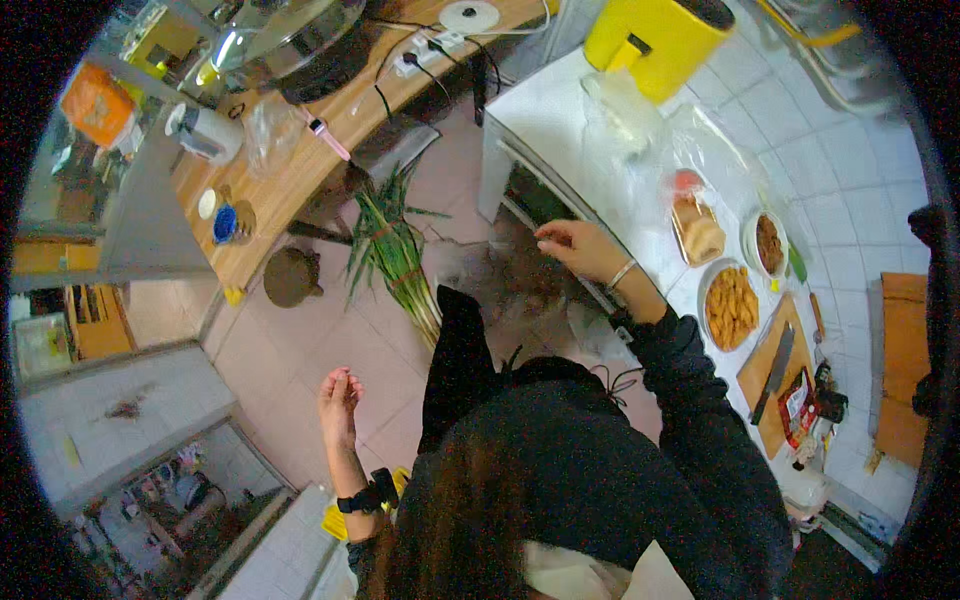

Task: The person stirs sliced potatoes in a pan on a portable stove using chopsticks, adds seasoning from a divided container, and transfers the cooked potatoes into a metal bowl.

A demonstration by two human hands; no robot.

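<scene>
My left hand (341, 397) hangs over the tiled floor at the lower left, a black band on its wrist. Its fingers are curled, and whether they are fully closed is unclear. My right hand (562, 244) is near the front edge of the white counter (637, 202), fingers loosely bent, with no object visible in it. Between the hands, a tied bunch of long green onions or similar leafy stalks (397, 255) lies low beside my leg. On the counter stand a bowl of golden fried pieces (731, 307), a bowl of brown food (769, 244) and a tray of pale round food (701, 236).
A kitchen knife (774, 371) lies on a wooden cutting board (757, 386) at the right. A yellow bin (652, 45) stands at the counter's back. The wooden table (300, 180) holds a power strip (427, 52), a pink-strapped watch (328, 139) and a blue-topped jar (225, 223). A round stool (292, 276) is nearby.
</scene>
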